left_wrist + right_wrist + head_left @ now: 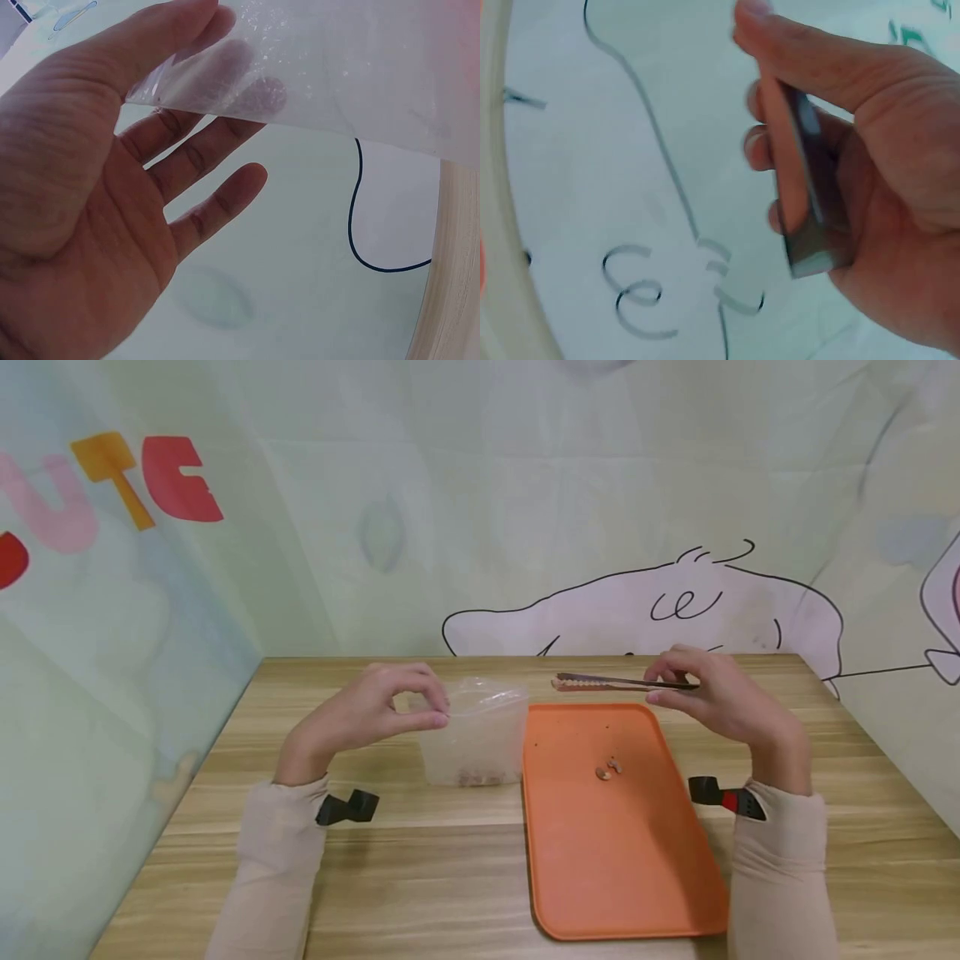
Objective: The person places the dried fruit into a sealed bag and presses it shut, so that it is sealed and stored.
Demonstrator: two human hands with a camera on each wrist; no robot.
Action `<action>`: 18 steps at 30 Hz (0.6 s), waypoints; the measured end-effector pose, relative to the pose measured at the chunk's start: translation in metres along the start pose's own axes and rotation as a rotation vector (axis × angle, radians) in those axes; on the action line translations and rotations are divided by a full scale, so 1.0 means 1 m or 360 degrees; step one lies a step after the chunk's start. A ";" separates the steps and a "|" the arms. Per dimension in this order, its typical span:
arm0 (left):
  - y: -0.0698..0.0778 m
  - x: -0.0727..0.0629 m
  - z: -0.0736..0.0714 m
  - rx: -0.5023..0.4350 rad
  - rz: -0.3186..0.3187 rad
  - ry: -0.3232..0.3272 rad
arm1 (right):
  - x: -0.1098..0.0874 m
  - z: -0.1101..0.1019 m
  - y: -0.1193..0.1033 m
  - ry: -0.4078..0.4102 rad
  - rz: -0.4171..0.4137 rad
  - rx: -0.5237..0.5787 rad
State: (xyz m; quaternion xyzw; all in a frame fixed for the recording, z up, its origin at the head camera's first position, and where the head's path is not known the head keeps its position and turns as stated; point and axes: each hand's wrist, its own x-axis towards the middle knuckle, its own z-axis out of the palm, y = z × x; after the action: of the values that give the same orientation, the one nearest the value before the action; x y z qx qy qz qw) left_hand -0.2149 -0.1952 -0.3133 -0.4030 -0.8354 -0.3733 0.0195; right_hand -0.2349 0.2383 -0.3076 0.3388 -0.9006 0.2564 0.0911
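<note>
My left hand [371, 706] pinches the top edge of a clear plastic bag [480, 739] between thumb and forefinger. The other fingers spread behind and below the film in the left wrist view. Small reddish-brown pieces [480, 777] lie in the bottom of the bag. Metal tongs [600, 682] extend leftward from my right hand [712, 689], thumb on one arm and fingers on the other. Their scalloped ends hover over the far end of an orange tray [600, 860]. On the tray lie a few small brown nut-like pieces [603, 773].
The wooden table [420, 877] runs under the bag and tray. A printed cloth backdrop [480, 527] rises behind its far edge and along the left side. Tiny dark crumbs [536, 744] dot the tray. Black wrist cameras [348, 807] sit at both sleeves.
</note>
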 end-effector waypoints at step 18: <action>0.001 0.001 0.001 -0.0005 -0.0005 -0.0023 | 0.031 0.030 -0.049 0.0208 -0.0318 -0.0070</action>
State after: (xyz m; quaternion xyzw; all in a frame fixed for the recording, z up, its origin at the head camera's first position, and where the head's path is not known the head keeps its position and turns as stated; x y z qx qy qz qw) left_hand -0.2145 -0.1933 -0.3135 -0.4043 -0.8356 -0.3717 0.0123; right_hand -0.2257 0.1736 -0.3032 0.4073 -0.8600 0.2478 0.1820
